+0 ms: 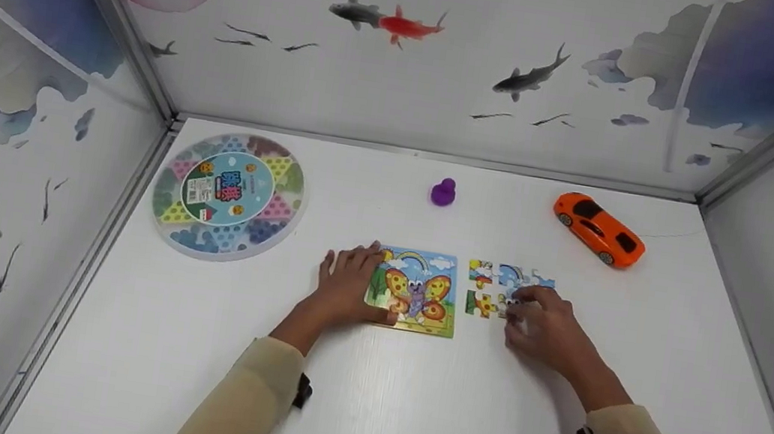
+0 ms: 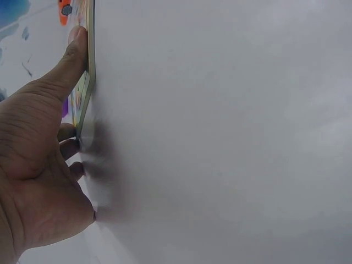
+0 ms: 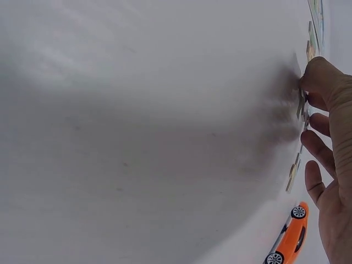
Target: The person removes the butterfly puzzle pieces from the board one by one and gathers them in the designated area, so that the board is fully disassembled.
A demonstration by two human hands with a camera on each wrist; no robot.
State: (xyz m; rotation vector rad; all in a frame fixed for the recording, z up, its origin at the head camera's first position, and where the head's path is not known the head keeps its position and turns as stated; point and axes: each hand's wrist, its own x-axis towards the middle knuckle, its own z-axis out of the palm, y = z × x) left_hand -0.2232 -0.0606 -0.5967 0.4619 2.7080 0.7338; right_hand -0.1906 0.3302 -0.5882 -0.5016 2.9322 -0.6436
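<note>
Beyond the left hand (image 1: 347,285), farther left, a round, colourful game board (image 1: 228,196) lies flat on the white table (image 1: 404,416). An orange toy car (image 1: 599,230) rests beyond the right hand (image 1: 547,329), slightly rightward; a small purple toy (image 1: 443,192) sits farther out, between both hands, before a fish-painted wall (image 1: 418,100).

Butterfly board (image 1: 418,291): left edge partly covered by the left hand (image 1: 346,291); cut off at the top of the left wrist view.
Puzzle pieces (image 1: 483,305), right of the board: some hidden beneath the right hand (image 1: 549,327).
Orange car (image 1: 599,230), beyond the board to the right: cut off by the bottom of the right wrist view.
Purple toy (image 1: 442,193), behind the board: mostly hidden in the left wrist view.
Round box (image 1: 229,187), left of the board: small print too tiny to read.
</note>
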